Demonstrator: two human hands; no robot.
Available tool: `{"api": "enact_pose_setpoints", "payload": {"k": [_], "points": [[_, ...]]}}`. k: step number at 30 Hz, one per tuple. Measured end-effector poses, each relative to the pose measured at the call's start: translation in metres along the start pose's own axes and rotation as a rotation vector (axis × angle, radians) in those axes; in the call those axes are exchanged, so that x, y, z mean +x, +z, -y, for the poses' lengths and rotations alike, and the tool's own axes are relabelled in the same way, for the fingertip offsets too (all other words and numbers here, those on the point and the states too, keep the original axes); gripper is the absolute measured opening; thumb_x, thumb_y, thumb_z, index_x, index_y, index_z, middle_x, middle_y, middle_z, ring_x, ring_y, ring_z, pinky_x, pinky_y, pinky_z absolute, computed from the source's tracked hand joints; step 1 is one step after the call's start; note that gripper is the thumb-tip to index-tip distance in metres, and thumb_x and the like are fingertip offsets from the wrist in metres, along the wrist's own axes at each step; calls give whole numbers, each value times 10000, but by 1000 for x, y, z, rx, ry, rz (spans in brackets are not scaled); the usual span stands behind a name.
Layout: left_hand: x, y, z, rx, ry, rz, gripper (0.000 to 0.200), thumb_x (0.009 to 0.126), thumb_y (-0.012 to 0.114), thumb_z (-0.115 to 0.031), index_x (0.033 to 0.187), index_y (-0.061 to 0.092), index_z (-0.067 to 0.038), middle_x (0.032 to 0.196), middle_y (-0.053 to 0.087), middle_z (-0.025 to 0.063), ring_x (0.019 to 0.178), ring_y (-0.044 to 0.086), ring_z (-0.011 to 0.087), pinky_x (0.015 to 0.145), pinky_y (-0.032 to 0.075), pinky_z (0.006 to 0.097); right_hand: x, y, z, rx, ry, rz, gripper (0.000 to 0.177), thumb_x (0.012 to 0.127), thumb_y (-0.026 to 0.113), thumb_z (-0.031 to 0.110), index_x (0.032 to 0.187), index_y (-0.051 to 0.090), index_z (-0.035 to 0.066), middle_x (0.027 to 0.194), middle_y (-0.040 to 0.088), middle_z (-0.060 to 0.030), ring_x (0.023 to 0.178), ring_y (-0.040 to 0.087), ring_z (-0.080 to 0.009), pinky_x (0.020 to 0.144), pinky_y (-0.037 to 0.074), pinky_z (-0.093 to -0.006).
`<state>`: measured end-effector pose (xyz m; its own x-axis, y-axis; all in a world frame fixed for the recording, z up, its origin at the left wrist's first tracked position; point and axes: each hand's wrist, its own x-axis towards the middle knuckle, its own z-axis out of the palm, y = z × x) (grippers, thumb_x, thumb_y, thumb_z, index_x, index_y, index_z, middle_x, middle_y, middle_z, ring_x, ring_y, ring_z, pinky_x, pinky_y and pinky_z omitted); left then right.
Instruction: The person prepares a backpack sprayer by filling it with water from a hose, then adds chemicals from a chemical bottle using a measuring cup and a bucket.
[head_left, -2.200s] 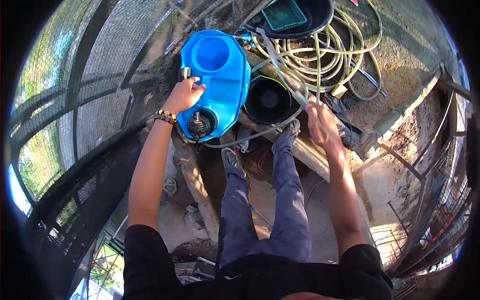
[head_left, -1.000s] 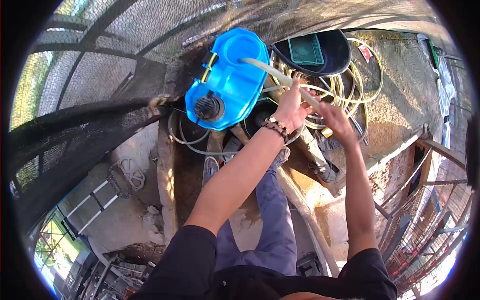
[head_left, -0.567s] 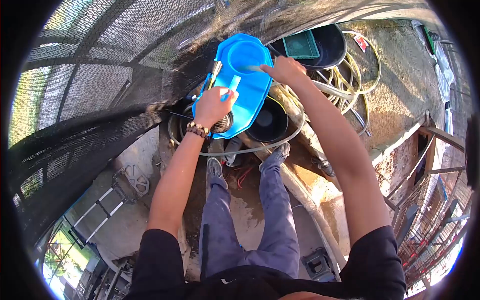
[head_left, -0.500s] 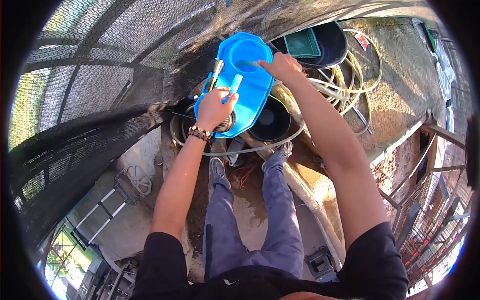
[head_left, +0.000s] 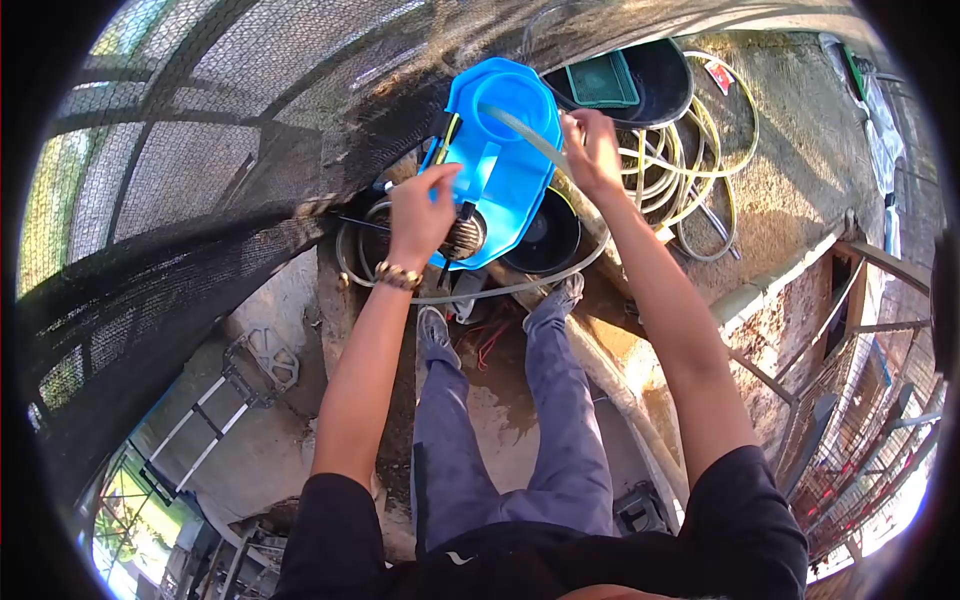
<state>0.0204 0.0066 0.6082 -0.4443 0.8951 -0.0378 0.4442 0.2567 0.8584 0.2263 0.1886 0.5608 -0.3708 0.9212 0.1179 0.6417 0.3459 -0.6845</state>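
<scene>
A bright blue plastic tray [head_left: 510, 205] with a round recess lies ahead of my feet. My left hand [head_left: 422, 212] hovers over its left edge, fingers apart and nothing visible in them. Close by is a round ribbed metallic part [head_left: 465, 238] with a black piece on top. A yellow-and-black strip [head_left: 447, 137] lies along the tray's left rim. My right hand [head_left: 592, 150] is at the tray's right edge, fingers curled by a pale hose [head_left: 522, 127] that reaches into the recess. The hose seems to be in its grip, though the hand partly hides it.
A coiled pale hose [head_left: 710, 165] lies to the right on concrete. Behind it stands a black tub [head_left: 668, 85] holding a green basket [head_left: 603, 80]. A black bucket [head_left: 550, 235] sits below the tray. Dark netting [head_left: 190, 200] hangs at left; a folding metal frame [head_left: 215, 425] lies below.
My left hand has lifted off the tray and opened. My right hand has drawn back to the right, and more of the hose shows across the recess.
</scene>
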Motion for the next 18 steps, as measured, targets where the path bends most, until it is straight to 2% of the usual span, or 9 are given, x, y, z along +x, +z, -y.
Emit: {"api": "enact_pose_setpoints", "payload": {"k": [4,6,10,11,12,13,14,17,18], "points": [[-44,-41,17,-283,-14,-61,239,984,499,5,1155,649,80,1157,685,154,1084,653,207,961,504,315,-67,-64,8,153,156,-364,226,947,556,195,899,587,-24,787,588,-133,756,576,-246,766,466,-354],[-95,-62,33,-481,-188,12,378,1008,543,-154,1295,545,91,1309,599,184,1211,591,266,1040,467,342,-132,-80,-19,150,363,-429,245,950,556,221,857,566,-6,767,558,-97,683,491,-190,678,435,-329],[-250,-87,62,-691,-900,-85,591,1023,516,-335,1482,345,-3,1518,386,154,1420,357,277,1154,320,359,-370,-79,-133,12,785,-59,290,923,615,269,1025,586,-2,940,622,-166,867,602,-276,794,478,-398],[-327,-98,104,-668,-979,8,584,1025,516,-320,1498,337,-29,1530,366,105,1384,389,215,1131,331,340,-432,-90,-138,-116,864,126,360,903,637,314,1074,590,1,998,627,-163,945,608,-305,844,477,-426],[-410,-103,117,-512,-1052,57,553,1024,506,-283,1485,358,-15,1509,383,82,1298,449,171,1097,359,323,-483,-107,-128,45,1264,215,419,893,629,370,1103,594,9,1036,632,-165,956,612,-318,866,476,-426],[-453,-113,78,-163,-1302,271,646,1008,426,-488,1459,410,-26,1448,476,92,1240,529,217,1061,420,396,-530,-123,-114,159,1429,231,422,905,607,391,1082,621,8,1059,645,-150,976,610,-288,869,476,-417],[-566,-129,129,-482,-1589,323,538,1015,453,-428,1351,544,-18,1339,570,94,1170,549,193,979,453,344,-556,-145,-92,267,1518,296,367,918,586,355,999,645,2,947,646,-117,883,597,-238,810,486,-391],[-524,-143,11,-652,-1972,256,547,1006,451,-461,1313,576,-25,1281,603,93,1119,575,191,938,473,345,-603,-186,-27,338,1634,213,294,933,560,261,874,661,-10,757,625,-73,706,564,-184,683,481,-349],[-491,-144,-11,-670,-2021,228,551,1003,450,-472,1300,587,-28,1262,614,93,1102,583,190,924,479,346,-597,-187,-23,278,1446,209,266,927,572,235,890,658,-13,775,626,-80,732,569,-184,693,477,-345]]}}
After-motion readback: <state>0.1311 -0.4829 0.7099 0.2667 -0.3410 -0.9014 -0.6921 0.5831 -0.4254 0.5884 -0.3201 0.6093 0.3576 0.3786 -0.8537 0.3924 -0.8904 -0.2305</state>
